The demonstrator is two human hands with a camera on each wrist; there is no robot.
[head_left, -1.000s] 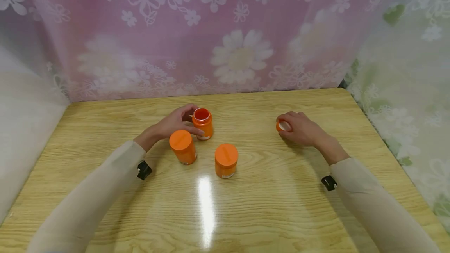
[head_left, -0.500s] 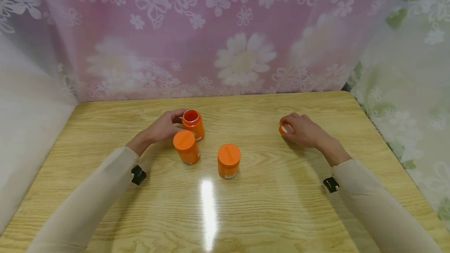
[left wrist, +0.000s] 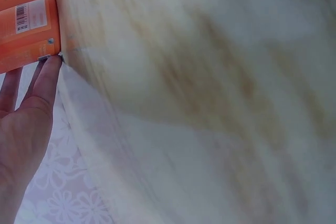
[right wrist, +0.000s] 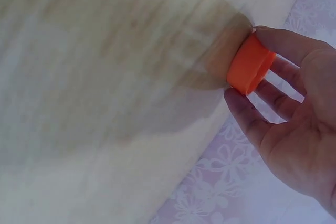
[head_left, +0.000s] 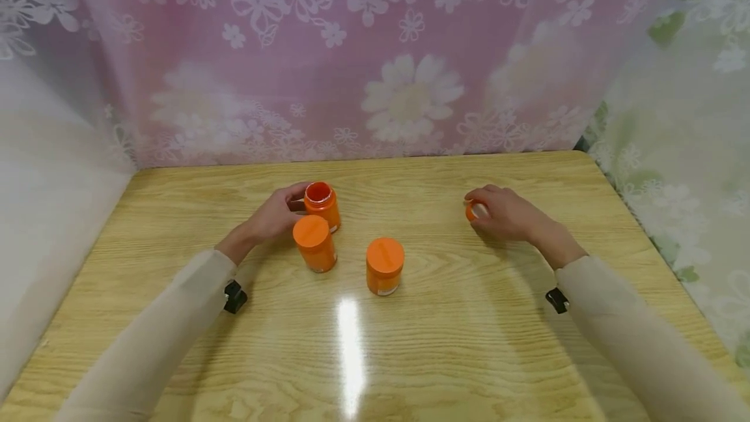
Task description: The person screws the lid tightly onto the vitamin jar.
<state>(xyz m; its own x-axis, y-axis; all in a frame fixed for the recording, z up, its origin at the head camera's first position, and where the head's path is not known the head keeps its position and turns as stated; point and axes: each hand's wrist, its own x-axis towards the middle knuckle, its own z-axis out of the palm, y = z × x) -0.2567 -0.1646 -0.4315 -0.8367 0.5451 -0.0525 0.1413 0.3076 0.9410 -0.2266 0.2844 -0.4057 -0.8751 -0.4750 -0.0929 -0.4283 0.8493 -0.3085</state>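
Observation:
An uncapped orange jar (head_left: 323,212) with a red interior stands upright on the table. My left hand (head_left: 272,215) grips its left side; part of the thumb is hidden behind a capped orange jar (head_left: 316,246). In the left wrist view, the left hand's fingers (left wrist: 46,85) touch an orange jar with a barcode label (left wrist: 31,17). Farther right, my right hand (head_left: 506,213) pinches an orange lid (head_left: 471,210) by its rim, pale inside facing up. In the right wrist view, the lid (right wrist: 247,66) sits between thumb and fingers, close to the table surface.
Another capped orange jar (head_left: 385,269) stands right of the first capped one, nearer the table's front. The wooden table (head_left: 445,344) ends at a pink flowered curtain (head_left: 328,83). Pale curtains (head_left: 691,148) flank both sides.
Since a second ago, the uncapped jar has shifted left with my left hand, to behind the capped jar. The right hand stays nearly in place with the lid. The view has shifted slightly.

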